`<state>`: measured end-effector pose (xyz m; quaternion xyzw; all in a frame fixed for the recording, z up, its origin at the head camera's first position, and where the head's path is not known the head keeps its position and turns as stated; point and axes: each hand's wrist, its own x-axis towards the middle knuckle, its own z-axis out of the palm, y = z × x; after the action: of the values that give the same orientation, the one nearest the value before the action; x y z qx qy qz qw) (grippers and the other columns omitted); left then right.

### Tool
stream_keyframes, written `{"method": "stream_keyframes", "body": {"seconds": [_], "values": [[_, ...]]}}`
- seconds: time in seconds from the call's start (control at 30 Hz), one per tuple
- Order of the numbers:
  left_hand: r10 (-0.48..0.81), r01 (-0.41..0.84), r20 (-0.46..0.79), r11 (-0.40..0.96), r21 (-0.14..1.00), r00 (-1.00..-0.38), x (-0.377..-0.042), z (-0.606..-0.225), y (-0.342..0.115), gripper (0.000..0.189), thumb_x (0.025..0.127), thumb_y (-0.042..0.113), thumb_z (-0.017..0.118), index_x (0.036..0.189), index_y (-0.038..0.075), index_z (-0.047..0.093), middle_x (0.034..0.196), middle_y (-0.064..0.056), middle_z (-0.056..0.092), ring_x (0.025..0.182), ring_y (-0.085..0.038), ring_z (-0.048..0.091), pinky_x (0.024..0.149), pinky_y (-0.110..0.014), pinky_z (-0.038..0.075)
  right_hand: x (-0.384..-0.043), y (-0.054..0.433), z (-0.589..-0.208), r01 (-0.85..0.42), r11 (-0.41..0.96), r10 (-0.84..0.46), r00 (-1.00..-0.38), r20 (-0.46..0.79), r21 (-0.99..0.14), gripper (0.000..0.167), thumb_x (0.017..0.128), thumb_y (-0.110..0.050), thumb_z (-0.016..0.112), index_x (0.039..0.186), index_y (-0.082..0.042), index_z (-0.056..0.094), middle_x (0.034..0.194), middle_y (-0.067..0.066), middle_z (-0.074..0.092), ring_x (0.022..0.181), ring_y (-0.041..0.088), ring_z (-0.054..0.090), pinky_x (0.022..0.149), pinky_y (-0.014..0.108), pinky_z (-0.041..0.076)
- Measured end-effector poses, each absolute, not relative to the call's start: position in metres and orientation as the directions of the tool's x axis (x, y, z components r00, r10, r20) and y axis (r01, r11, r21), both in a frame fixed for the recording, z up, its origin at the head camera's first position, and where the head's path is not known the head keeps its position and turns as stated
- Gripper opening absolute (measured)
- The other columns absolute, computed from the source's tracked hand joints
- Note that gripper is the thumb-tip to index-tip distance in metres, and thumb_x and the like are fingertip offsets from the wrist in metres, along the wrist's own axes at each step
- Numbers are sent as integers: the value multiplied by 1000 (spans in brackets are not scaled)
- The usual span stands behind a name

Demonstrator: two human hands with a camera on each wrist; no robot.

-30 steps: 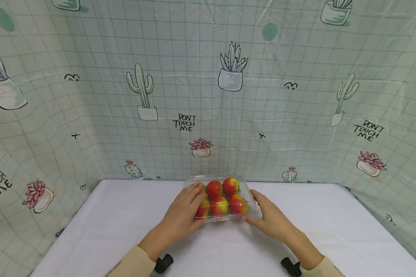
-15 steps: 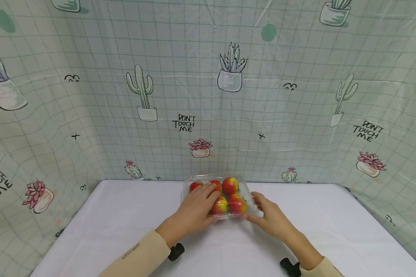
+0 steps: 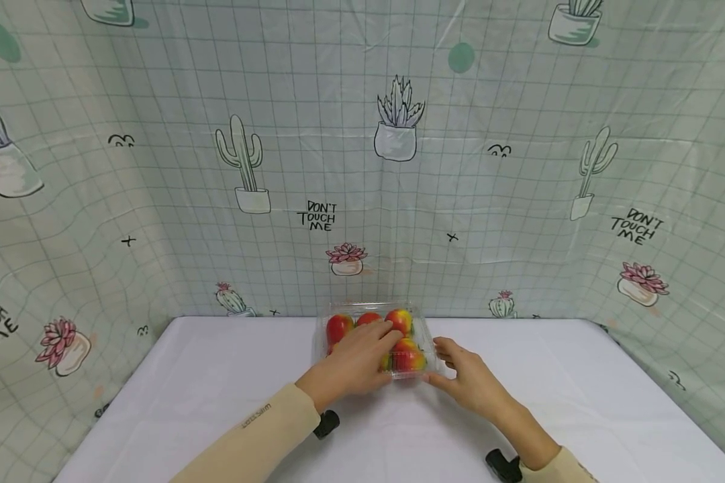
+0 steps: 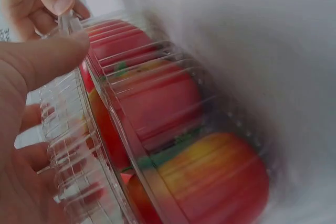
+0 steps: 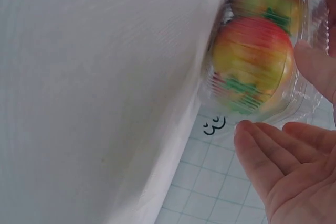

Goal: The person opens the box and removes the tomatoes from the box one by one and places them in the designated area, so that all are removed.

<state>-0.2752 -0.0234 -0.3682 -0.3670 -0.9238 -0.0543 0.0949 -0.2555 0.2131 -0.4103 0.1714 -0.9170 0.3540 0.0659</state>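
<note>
A clear plastic clamshell box point(image 3: 427, 339), its lid down, holds several red-and-yellow fruits point(image 3: 340, 329) with green leafy tops. My left hand point(image 3: 356, 359) lies across the front middle of the lid, fingers stretched over the top. In the left wrist view its thumb point(image 4: 52, 59) presses at the lid's edge, close to the right hand's thumb. My right hand point(image 3: 468, 379) is at the box's right end, thumb at the front corner and fingers spread along the side. The right wrist view shows those fingers point(image 5: 257, 150) lightly bent, beside the plastic.
The box stands near the back edge of a white-covered table point(image 3: 217, 376). Behind and on both sides hangs a grid-patterned cloth point(image 3: 302, 121) printed with cacti. Black wrist mounts point(image 3: 326, 424) sit under both wrists.
The left hand has slid right along the lid, uncovering the left fruits. The box has shifted slightly left in view, as has the backdrop. The right hand has stayed at the right end.
</note>
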Motion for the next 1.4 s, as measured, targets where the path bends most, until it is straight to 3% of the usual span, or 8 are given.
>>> {"method": "stream_keyframes", "body": {"seconds": [0.37,0.87,1.2,1.4], "values": [[706,720,186,693,20,-684,-284,-367,1,69,82,52,69,137,16,49,129,0,49,117,-17,49,104,-35,41,-253,214,-413,-359,687,-267,-933,240,-631,64,84,-33,74,135,-5,46,127,18,58,114,36,57,94,47,49],[665,670,109,743,12,-739,-297,-367,16,74,81,55,68,142,23,43,145,-6,42,134,-23,37,107,-54,32,-255,216,-411,-425,676,-316,-905,285,-602,58,86,-27,72,132,-2,48,125,19,60,111,35,60,92,43,50],[684,688,105,726,4,-722,-297,-369,25,71,83,56,65,145,32,41,147,-5,40,134,-22,37,109,-54,29,-259,223,-411,-352,629,-293,-933,209,-693,59,87,-32,70,131,1,50,128,22,57,114,37,58,93,44,49],[682,684,98,730,-16,-725,-297,-370,30,65,85,58,62,142,34,44,148,-7,38,136,-24,34,110,-54,28,-263,228,-414,-355,629,-318,-929,187,-692,62,88,-36,68,130,5,52,128,23,57,110,35,61,86,36,54]]}}
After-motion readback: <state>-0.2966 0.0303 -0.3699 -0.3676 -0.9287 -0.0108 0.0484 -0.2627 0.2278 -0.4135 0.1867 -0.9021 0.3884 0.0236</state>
